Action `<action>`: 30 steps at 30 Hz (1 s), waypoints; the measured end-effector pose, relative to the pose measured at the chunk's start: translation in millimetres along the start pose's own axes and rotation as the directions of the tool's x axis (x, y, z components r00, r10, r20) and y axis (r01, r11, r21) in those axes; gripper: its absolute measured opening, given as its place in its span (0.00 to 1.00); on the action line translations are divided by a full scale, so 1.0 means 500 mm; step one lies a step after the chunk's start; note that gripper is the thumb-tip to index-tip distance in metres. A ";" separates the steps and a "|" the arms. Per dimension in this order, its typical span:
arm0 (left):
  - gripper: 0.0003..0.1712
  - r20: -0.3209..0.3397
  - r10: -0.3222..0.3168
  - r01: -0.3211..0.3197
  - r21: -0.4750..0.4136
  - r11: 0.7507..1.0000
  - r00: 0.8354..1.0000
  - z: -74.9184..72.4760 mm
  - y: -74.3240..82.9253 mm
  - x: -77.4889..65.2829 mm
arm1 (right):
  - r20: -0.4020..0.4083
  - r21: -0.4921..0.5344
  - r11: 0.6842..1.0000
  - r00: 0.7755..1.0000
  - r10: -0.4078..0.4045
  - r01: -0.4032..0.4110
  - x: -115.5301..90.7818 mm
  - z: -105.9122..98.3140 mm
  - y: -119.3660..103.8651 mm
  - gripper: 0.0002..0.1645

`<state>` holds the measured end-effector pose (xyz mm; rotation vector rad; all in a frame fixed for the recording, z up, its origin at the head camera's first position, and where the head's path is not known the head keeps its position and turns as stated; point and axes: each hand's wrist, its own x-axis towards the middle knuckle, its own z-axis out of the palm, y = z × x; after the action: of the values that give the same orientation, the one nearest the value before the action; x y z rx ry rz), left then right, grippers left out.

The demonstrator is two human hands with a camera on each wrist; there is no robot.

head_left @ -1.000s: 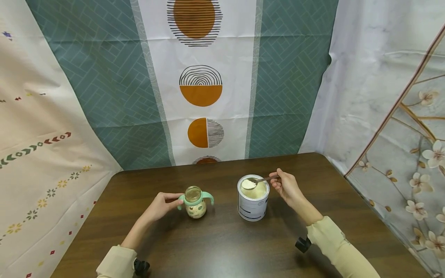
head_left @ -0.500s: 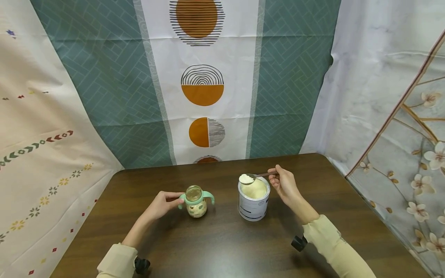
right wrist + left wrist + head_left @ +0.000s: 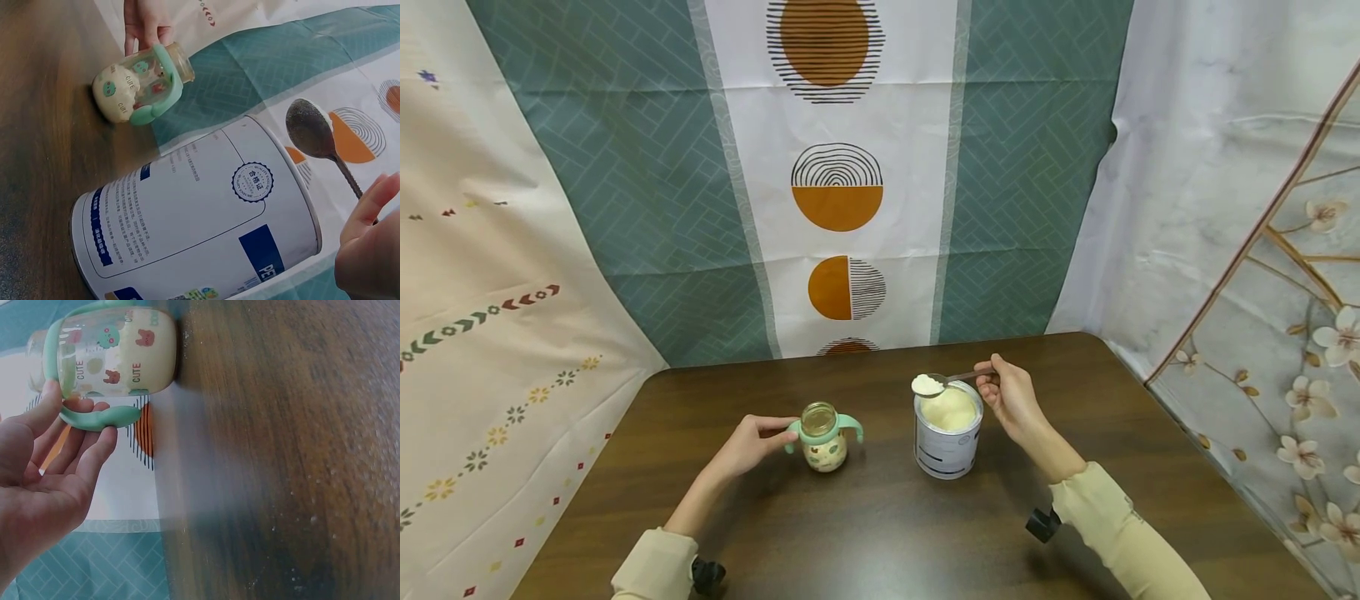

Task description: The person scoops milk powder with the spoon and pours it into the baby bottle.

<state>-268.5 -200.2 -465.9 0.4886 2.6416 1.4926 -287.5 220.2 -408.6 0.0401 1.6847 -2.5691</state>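
Observation:
My left hand [image 3: 751,446] holds one green handle [image 3: 100,417] of a clear baby bottle [image 3: 824,450], thumb and fingers round it. The bottle stands upright and lidless on the table, with pale powder in its lower part and cartoon prints on its side. My right hand [image 3: 1013,400] pinches the dark handle of a metal spoon [image 3: 311,131]. Heaped with pale powder [image 3: 927,384], the spoon's bowl is over the far left rim of a white milk powder can [image 3: 946,450]. That can is lidless, and pale powder fills it to near the top.
The dark wooden table [image 3: 865,533] carries the bottle and the can, the bottle left of the can with a gap between. A patterned green and white cloth [image 3: 895,208] hangs behind the table's back edge. Printed cloths hang at the left and right sides.
The spoon with its heap of powder has risen and shifted left, from over the can's opening to its far left rim. The left hand and the bottle stay in place.

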 end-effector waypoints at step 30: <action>0.22 0.000 0.016 -0.016 0.027 1.000 1.000 0.000 0.006 -0.001 | 0.039 0.009 1.000 0.999 -0.011 0.010 -0.004 0.065 -0.002 0.22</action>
<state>-267.2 -199.2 -463.4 0.5130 2.6674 1.4639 -285.0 190.8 -394.6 -0.0181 1.6649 -2.5674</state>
